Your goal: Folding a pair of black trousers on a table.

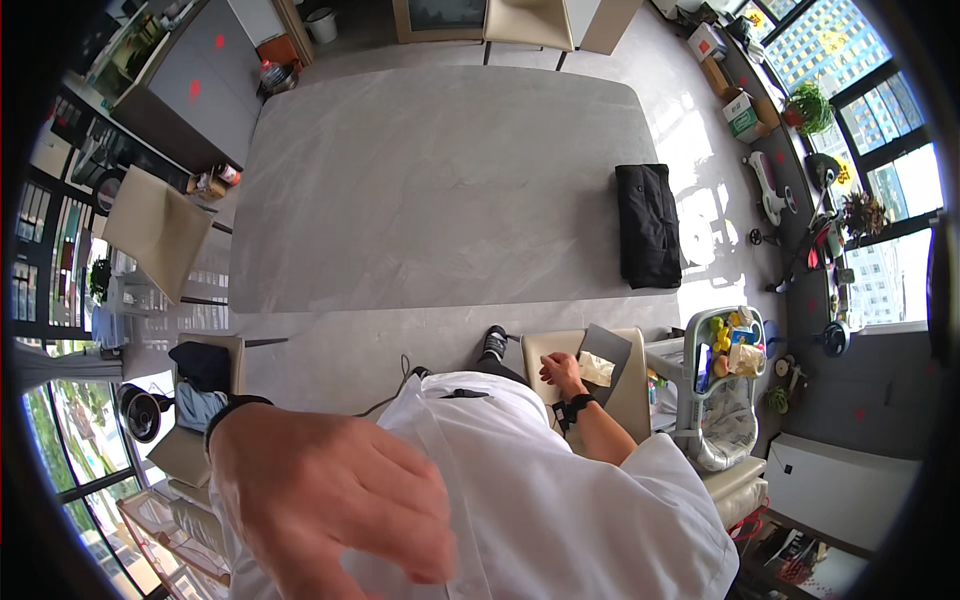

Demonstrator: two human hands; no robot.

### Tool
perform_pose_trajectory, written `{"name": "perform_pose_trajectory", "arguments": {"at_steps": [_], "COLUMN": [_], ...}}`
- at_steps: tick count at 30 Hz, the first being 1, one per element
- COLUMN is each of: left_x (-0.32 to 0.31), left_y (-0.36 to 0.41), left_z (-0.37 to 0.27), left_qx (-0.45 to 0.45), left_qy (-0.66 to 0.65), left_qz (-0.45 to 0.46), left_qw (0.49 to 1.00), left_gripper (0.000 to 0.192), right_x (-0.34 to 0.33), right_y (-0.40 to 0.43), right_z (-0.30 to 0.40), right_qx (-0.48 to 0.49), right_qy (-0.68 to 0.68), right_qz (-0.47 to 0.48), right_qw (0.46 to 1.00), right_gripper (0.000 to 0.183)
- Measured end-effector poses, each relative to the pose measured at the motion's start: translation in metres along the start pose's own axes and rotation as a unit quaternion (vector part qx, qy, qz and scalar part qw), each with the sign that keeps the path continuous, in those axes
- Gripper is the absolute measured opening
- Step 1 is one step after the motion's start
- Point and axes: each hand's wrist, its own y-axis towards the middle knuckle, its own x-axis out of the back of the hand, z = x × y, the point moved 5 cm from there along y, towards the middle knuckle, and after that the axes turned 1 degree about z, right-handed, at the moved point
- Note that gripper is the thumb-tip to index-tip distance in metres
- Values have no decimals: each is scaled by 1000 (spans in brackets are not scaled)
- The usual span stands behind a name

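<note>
My left hand [337, 491] is raised close to the camera, large and slightly blurred, in front of my white shirt. Its fingers curl inward; whether they hold anything cannot be made out. My right hand [561, 372] hangs low over a beige chair [536, 345], fingers partly bent, with a black band on the wrist. Beside it a crumpled paper packet [595, 368] lies on a dark grey flat sheet [616, 346] on the chair seat. A folded black garment [648, 226] rests at the right end of the grey table [435, 187].
Right of me stands a child's high chair [694, 360] whose tray bears toys and packets. Another beige chair at left holds dark and blue cloth [201, 367], near a black fan [141, 412]. A cable [382, 397] runs along the floor by my feet.
</note>
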Motion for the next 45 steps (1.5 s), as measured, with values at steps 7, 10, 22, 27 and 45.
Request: {"name": "perform_pose_trajectory", "arguments": {"at_steps": [7,10,22,27,45], "left_x": [-18,-20,39,8,-123], "left_y": [-44,-61,-250,-452,-504], "left_z": [-23,-25,86,160,172], "left_qx": [-34,-61,298,552,729], "left_qy": [-26,-40,55,223,-32], "left_qz": [-25,-40,-511,-576,-647], "left_qw": [999,997,804,560,220], "left_gripper": [74,71,60,42,32], "right_x": [-47,-52,73,245,390], "right_y": [-39,-48,2,44,271], "right_z": [-30,-29,148,298,345], "right_qx": [23,16,327,397,152], "right_qy": [-138,-162,-272,-317,-600], "right_qz": [38,30,-69,-219,-211], "right_qw": [989,986,902,833,757], "right_gripper": [27,25,15,13,34]}}
